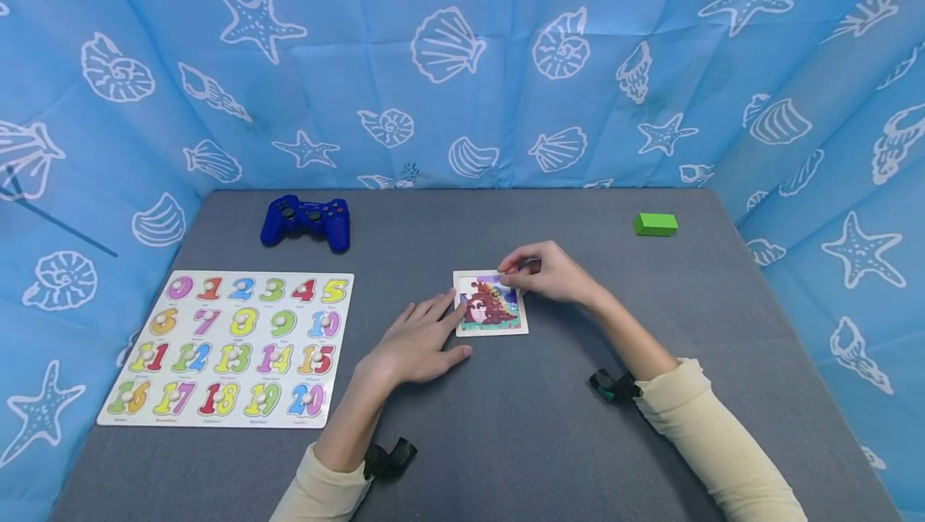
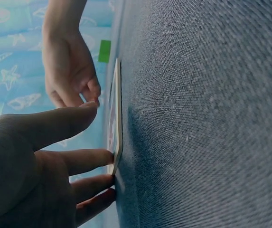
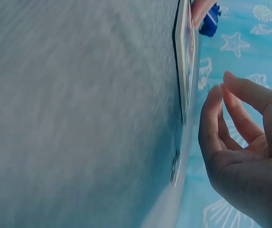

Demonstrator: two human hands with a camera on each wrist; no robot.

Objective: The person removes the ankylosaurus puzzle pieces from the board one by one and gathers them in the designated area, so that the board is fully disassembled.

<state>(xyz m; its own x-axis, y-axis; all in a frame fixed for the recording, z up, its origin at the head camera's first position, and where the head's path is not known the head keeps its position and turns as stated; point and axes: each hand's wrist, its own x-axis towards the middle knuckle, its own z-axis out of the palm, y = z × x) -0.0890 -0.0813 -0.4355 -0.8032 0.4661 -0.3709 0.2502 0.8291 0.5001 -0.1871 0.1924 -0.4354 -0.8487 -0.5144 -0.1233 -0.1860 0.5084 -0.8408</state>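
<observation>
A small square tray puzzle (image 1: pixel 515 321), with a picture of a red-haired figure and a pale border, lies flat on the grey table. A white patch shows at the picture's upper left. My left hand (image 1: pixel 417 341) has its fingers extended, with fingertips at the puzzle's left edge and the thumb apart over the table. My right hand (image 1: pixel 551 271) is over the puzzle's upper right corner, fingers loosely bent. In the right wrist view its thumb and fingertips come close together, with nothing visible between them. Below that hand, a small thin flat piece (image 3: pixel 175 167) lies on the table.
A number peg board (image 1: pixel 224 349) lies on the left of the table. Behind it sits a blue game controller (image 1: pixel 307 221). A green block (image 1: pixel 655 224) rests at the back right. A blue curtain (image 1: pixel 462 112) with shells and starfish surrounds the table's back and sides.
</observation>
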